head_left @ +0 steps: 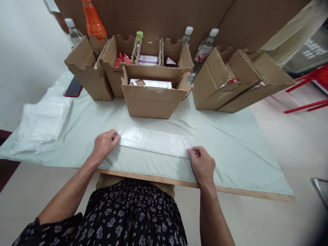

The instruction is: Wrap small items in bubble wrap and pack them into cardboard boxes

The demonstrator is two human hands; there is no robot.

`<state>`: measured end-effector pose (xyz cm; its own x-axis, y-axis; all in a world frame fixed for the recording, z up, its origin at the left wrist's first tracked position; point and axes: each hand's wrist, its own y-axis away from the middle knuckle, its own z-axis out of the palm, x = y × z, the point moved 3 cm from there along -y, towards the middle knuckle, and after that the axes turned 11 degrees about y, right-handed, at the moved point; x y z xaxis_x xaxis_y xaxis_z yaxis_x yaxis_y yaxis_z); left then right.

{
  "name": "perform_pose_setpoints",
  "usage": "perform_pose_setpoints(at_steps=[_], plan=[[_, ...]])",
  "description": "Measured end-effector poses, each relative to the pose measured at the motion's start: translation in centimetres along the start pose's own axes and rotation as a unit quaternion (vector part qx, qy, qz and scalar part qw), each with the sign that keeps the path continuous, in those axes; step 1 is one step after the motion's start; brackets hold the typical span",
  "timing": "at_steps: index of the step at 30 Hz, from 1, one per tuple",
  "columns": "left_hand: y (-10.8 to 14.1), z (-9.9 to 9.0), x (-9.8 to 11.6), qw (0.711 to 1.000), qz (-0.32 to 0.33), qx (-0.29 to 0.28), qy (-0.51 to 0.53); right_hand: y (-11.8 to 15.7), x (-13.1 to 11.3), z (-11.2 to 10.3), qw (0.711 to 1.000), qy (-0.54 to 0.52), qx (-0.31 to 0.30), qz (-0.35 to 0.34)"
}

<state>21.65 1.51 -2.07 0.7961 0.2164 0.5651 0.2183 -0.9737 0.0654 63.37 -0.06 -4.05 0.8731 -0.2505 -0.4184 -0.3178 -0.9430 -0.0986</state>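
Note:
A long, narrow strip of bubble wrap [153, 140] lies across the front of the cloth-covered table, between my two hands. My left hand [105, 143] pinches its left end between thumb and fingers. At the other end, my right hand [202, 162] has its thumb and fingertips closed on the right corner. Whether the strip is folded or wrapped around something does not show clearly. Just behind it stands a cardboard box [151, 104] holding a flat white packet [151, 83].
More open cardboard boxes [88, 75] with packets stand behind and to the right [212, 85]. Bottles [202, 51] line the back, an orange one [93, 22] among them. Bubble wrap sheets [43, 119] are stacked at left, near a phone [73, 87]. A red stool [311, 85] stands right.

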Motion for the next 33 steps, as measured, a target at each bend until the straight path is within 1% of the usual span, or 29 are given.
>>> perform_pose_setpoints(at_steps=[2,4,6,8,11,14,17,20,23,24,26,29,31,33], plan=[[0.0,-0.1,0.1,1.000,0.010,0.012,-0.027,-0.1,0.2,-0.1,1.000,0.022,0.013,-0.014],[-0.1,-0.3,0.0,0.998,0.019,0.038,-0.045,-0.3,0.4,-0.2,0.999,0.035,0.031,-0.026],[-0.1,-0.6,-0.3,0.996,0.019,0.052,-0.063,-0.7,0.6,-0.2,0.997,0.054,0.038,-0.026],[-0.3,-0.7,-0.6,0.996,0.010,0.043,-0.075,-1.4,0.6,0.1,0.996,0.081,0.031,-0.024],[-0.7,-0.5,-0.7,0.998,-0.003,0.013,-0.068,-2.7,-0.1,0.7,0.994,0.103,0.014,-0.040],[-0.8,-0.3,-0.3,0.999,0.007,0.005,-0.047,-3.8,-1.2,0.9,0.995,0.080,0.001,-0.052],[-0.6,-0.2,0.2,0.999,0.025,0.013,-0.022,-3.8,-1.8,0.5,0.999,0.036,-0.026,-0.031],[-0.3,-0.5,0.0,1.000,0.000,-0.001,0.029,-2.7,-2.0,-0.5,0.996,-0.055,-0.062,-0.019],[-0.4,-1.3,-0.8,0.992,-0.031,-0.011,0.124,-1.1,-2.0,-1.8,0.976,-0.194,-0.094,-0.021],[-0.7,-1.7,-1.1,0.988,-0.034,-0.006,0.150,-0.5,-2.2,-2.3,0.968,-0.227,-0.106,-0.022],[-1.5,-2.8,-1.7,0.985,-0.028,0.018,0.171,0.9,-2.8,-2.9,0.956,-0.255,-0.138,-0.035],[-3.9,-4.6,-2.2,0.991,-0.003,0.056,0.121,3.3,-5.1,-2.7,0.943,-0.247,-0.208,-0.082],[-6.0,-5.4,-2.0,0.995,0.016,0.073,0.067,5.4,-7.3,-1.7,0.929,-0.232,-0.262,-0.120],[-8.3,-5.7,-1.5,0.996,0.030,0.081,0.014,7.6,-9.7,-0.2,0.910,-0.211,-0.314,-0.167]])
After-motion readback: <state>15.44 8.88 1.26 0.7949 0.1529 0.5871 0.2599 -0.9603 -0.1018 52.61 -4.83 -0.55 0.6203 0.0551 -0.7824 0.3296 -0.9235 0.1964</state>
